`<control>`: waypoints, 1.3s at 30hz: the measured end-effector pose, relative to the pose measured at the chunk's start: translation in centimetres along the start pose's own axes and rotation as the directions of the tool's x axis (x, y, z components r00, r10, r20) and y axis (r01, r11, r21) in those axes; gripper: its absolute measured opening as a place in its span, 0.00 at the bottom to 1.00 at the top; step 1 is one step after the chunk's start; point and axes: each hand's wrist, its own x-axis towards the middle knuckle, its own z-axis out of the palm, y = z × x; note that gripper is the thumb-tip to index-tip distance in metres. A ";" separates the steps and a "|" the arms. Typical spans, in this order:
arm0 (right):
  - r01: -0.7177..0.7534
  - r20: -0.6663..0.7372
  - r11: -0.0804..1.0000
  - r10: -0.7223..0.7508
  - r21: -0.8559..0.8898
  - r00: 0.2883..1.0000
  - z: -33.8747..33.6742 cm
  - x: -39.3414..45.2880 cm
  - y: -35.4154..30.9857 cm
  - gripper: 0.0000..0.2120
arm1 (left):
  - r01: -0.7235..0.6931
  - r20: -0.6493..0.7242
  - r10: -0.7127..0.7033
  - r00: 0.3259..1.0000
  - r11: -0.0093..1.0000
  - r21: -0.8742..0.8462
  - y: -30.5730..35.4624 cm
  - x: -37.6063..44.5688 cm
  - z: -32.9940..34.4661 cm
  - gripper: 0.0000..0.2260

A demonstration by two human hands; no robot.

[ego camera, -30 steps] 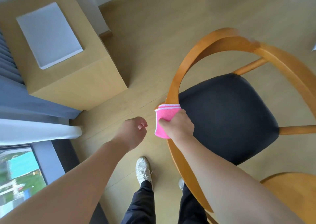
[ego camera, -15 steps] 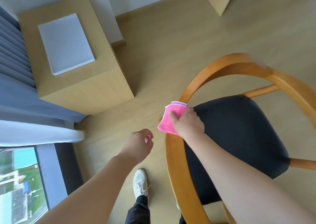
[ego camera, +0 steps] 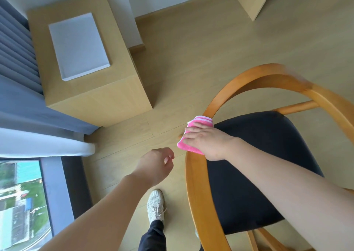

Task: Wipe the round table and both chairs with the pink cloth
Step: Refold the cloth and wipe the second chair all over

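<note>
Pressing the soft, folded pink cloth [ego camera: 193,135] onto the chair [ego camera: 195,183] rail at frame centre, my right hand [ego camera: 207,142] lies flat-fingered, left hand [ego camera: 155,167] loosely curled, holding nothing.

A white box [ego camera: 79,46] lies on a wooden cabinet [ego camera: 99,99].

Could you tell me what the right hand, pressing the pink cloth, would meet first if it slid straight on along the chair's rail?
Probably only more of the curved wooden armrest rail; nothing visibly blocks the right hand.
</note>
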 end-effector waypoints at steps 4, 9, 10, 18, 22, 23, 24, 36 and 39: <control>0.039 0.016 0.999 -0.039 0.018 0.999 0.2 0.2 0.5 0.36 | -0.004 0.008 0.004 1.000 1.000 0.004 0.0 0.6 0.1 0.08; 0.056 0.037 0.997 -0.058 0.056 0.998 -0.4 0.6 2.0 0.38 | -0.018 0.014 0.018 1.000 1.000 0.001 0.6 1.7 0.1 0.08; 0.044 0.033 0.997 -0.046 0.055 0.998 -0.5 0.7 2.5 0.39 | -0.020 0.014 0.020 1.000 1.000 -0.001 0.8 2.0 0.0 0.08; -0.164 -0.081 0.985 0.159 -0.056 0.984 -2.2 0.3 8.3 0.26 | -0.060 0.014 0.060 0.998 0.998 0.002 1.9 4.2 -0.3 0.08; -0.153 -0.082 0.982 0.144 -0.112 0.986 -2.6 0.3 9.8 0.24 | -0.075 -0.013 0.075 0.997 0.997 0.010 2.5 5.6 -0.4 0.08; -0.153 -0.086 0.980 0.143 -0.124 0.986 -2.6 0.2 10.2 0.24 | -0.078 -0.025 0.078 0.997 0.997 0.015 2.6 6.0 -0.4 0.08; -0.157 -0.092 0.979 0.146 -0.133 0.985 -2.7 0.0 10.7 0.25 | -0.076 -0.040 0.077 0.996 0.997 0.023 2.8 6.3 -0.4 0.08; -0.296 -0.153 0.955 0.289 -0.022 0.945 -4.1 -3.1 17.2 0.35 | -0.093 -0.183 0.105 0.977 0.993 0.075 7.7 11.5 -0.6 0.05; -0.311 -0.159 0.950 0.312 0.032 0.937 -4.3 -4.1 18.9 0.36 | -0.117 -0.203 0.131 0.970 0.990 0.078 9.0 12.8 -0.7 0.06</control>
